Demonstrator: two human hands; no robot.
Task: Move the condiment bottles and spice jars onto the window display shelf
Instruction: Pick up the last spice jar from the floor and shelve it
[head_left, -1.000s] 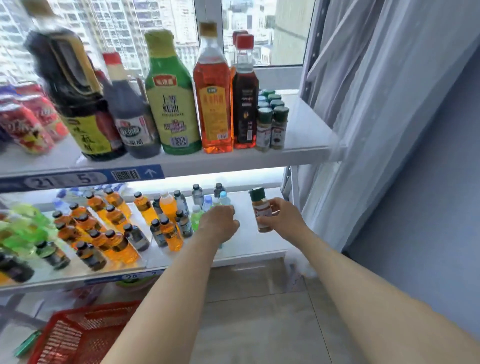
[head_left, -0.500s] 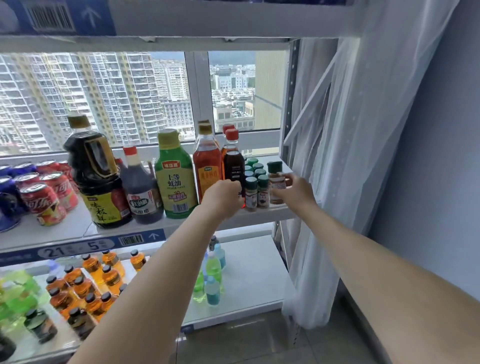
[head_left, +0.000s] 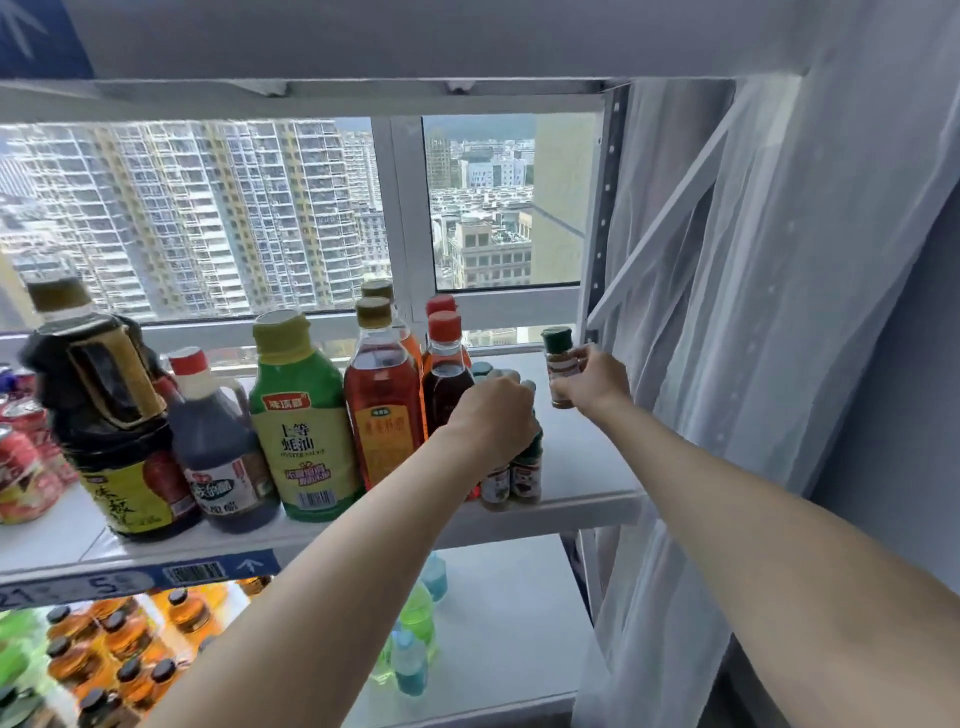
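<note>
Head view. The flat white shelf (head_left: 587, 467) by the window is carrying glossy bottles: a dark jug-shaped bottle (head_left: 104, 415), a green oyster-sauce bottle (head_left: 301, 415), an amber square-shouldered bottle (head_left: 384, 410).

The right hand (head_left: 592, 379) is reaching forward, its fingers pinching a small cylindrical spice jar (head_left: 560, 366) with a green cap and brown contents, upright above the shelf's right end.

The left hand (head_left: 493, 415) is lying curled over the clustered green-capped jars (head_left: 511, 473) near the front edge; whether it is gripping one, I cannot tell.
</note>
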